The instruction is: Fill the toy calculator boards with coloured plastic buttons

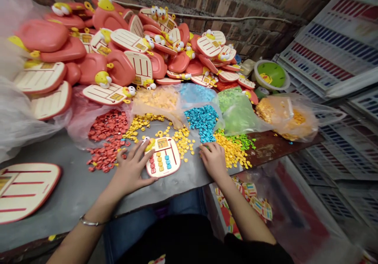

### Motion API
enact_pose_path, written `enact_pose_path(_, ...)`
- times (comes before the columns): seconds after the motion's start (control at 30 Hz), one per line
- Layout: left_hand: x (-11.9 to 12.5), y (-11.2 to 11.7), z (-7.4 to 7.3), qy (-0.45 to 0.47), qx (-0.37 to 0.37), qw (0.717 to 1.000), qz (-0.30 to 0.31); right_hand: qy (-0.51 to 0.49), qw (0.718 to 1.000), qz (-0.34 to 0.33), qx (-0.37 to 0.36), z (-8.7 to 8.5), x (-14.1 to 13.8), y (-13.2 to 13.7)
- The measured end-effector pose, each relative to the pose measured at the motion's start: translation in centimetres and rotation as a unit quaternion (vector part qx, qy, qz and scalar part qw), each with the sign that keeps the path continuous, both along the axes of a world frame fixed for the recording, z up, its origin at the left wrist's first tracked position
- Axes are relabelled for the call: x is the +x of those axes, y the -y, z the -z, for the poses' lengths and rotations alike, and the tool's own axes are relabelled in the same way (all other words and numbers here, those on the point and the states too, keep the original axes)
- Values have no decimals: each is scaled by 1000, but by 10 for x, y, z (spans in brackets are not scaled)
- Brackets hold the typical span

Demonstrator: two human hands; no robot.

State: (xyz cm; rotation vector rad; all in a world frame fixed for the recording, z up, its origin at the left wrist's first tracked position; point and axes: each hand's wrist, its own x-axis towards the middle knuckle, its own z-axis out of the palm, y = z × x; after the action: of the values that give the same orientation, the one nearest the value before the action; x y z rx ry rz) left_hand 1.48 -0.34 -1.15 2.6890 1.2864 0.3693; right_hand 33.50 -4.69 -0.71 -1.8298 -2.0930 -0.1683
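Observation:
A cream toy board [174, 165] with a red rim and a yellow bird head lies on the grey tabletop. Three of its slots carry small pieces: red, yellow and blue. My left hand [132, 169] holds the board's left end, with fingers over the head and the upper left side and the thumb along the lower edge. To the right of the board, my right hand [214, 161] rests by the blue pieces [202, 120] and a yellow pile [233, 152]. Its fingers are curled together; a bit of green shows at the tips, too small to name.
Red pieces [109, 134] and yellow pieces [184, 142] lie around the board, spilling from plastic bags. Green pieces [243, 141] lie at the right. Many similar toy boards [130, 41] are heaped behind. Another board [28, 189] lies at left. Plastic crates [330, 43] stand at right.

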Motion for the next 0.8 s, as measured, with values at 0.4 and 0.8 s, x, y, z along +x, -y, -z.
enact_pose_path(0.4, 1, 1, -6, -29, -13, 999, -8, -99, 993, -59, -30, 13, 0, -24)
enact_pose_path(0.8, 0, 2, -5, -20, -20, 1000, -7, -311, 913, -226, -139, -7, -60, -95)
